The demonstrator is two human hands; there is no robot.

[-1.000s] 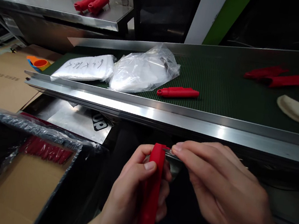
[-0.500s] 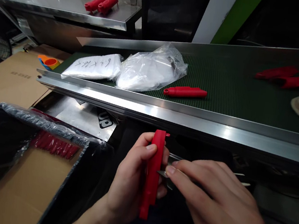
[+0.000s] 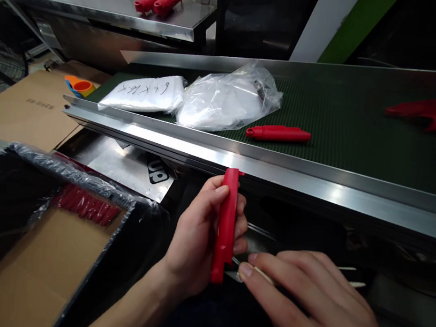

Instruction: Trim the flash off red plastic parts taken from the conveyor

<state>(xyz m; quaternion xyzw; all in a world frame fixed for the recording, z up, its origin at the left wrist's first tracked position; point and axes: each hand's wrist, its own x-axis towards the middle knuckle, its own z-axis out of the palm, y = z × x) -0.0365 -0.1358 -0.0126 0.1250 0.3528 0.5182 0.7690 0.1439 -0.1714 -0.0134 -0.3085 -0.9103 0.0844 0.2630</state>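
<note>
Head view, the only one we have: our left hand [image 3: 194, 230] is wrapped round a red part [image 3: 226, 224], thumb on the near face, fingertips curling past its right edge. The part's long axis runs nearly straight away from us, far end just past the left thumb, near end poking out below the grip. Our right hand [image 3: 318, 313] sits to the right and nearer us, thumb and index pinching a thin tool [image 3: 235, 261] whose metal tip points left at the part's lower right edge. That's the relation that counts: tip crosswise to the long axis, right beside the edge; we can't tell whether it touches. Left hand holds the part; the right is just off its near end. Beyond both hands, a loose red piece [image 3: 279, 133] lies on the green belt [image 3: 340, 132], plastic bag [image 3: 226, 105] and white packet [image 3: 142, 93] to its left. Left of the left hand, a plastic-lined box [image 3: 78, 173] holds red pieces [image 3: 86, 204]. Versus half a second ago: tool down from about mid-length to near the lower end, right hand lower too, held part higher in view; belt items sit further right, likely just the head turning.
</note>
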